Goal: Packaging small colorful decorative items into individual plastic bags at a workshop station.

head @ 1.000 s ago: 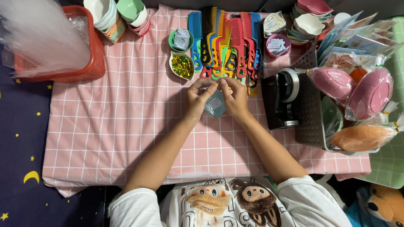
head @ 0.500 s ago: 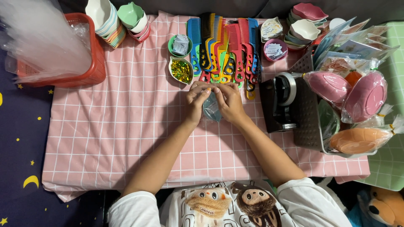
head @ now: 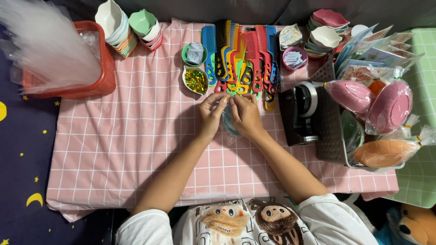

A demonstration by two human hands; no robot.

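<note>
Your left hand [head: 210, 114] and right hand [head: 245, 116] pinch together on a small clear plastic packet [head: 227, 123], apparently closing its top, just below the row of coloured plastic combs [head: 240, 54].

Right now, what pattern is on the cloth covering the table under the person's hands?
The cotton tablecloth is pink with a thin white grid of squares, clearest in the head view.

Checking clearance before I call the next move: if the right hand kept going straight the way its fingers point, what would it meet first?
The right hand points up the table, so it would probably first meet the handle ends of the row of coloured combs, just past its fingertips. Height above the pink checked cloth is unclear.
</note>
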